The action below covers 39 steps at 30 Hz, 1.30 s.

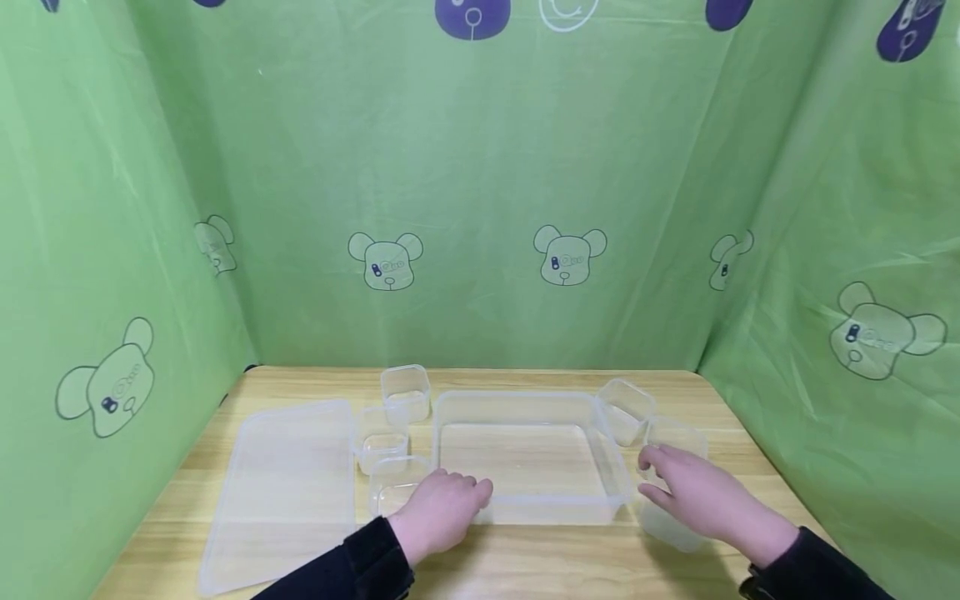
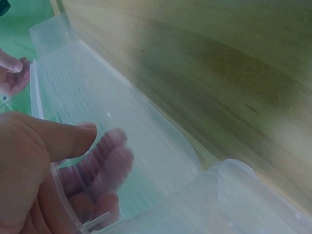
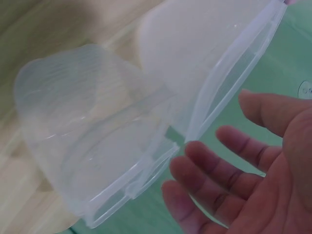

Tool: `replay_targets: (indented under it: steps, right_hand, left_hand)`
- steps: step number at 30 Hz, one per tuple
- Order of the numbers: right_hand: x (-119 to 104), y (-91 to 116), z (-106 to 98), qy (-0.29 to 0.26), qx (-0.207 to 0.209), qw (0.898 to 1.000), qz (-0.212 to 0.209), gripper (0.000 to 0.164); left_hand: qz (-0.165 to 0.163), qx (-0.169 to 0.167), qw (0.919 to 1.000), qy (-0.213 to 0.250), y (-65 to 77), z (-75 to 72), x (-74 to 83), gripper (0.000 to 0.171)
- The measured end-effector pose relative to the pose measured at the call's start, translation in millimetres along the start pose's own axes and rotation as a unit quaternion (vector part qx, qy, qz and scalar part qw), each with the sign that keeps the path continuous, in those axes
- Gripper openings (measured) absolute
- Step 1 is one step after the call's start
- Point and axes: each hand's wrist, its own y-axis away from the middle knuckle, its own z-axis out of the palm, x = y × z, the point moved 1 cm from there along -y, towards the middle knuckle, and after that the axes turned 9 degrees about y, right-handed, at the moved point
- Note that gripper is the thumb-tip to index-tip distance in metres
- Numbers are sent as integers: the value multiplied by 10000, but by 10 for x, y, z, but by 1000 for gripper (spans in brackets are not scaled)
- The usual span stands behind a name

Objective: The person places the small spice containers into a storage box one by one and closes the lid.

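A large clear plastic container point(image 1: 525, 510) stands upright on the table. My left hand point(image 1: 444, 510) holds its near wall by the rim; in the left wrist view the thumb is outside and the curled fingers point(image 2: 114, 165) show blurred through the plastic. My right hand point(image 1: 693, 492) hovers over small clear boxes to the right, one behind it point(image 1: 678, 433) and another partly hidden beneath it point(image 1: 670, 527). In the right wrist view its fingers point(image 3: 214, 195) are spread and loosely bent, beside a small clear box point(image 3: 58, 97), with nothing between them.
A flat translucent lid point(image 1: 281, 492) lies on the left of the wooden table point(image 1: 525, 567). Several small clear boxes point(image 1: 405, 392) stand left of the large container, and another point(image 1: 626, 410) touches its far right corner. Green curtains point(image 1: 480, 183) enclose the back and sides.
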Motion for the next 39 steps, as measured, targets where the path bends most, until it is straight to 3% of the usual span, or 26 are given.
replay_targets:
  steps: [13, 27, 39]
  right_hand:
    - [151, 144, 145, -53, -302, 9973, 661, 25]
    - [123, 241, 322, -477, -498, 9950, 718, 24]
    - [128, 271, 400, -333, -206, 9987, 336, 25]
  left_hand:
    - [-7, 13, 10000, 41, 4, -17, 15, 26]
    - [23, 31, 10000, -9, -3, -11, 9, 28]
    - [-6, 89, 9999, 62, 4, 3, 11, 28]
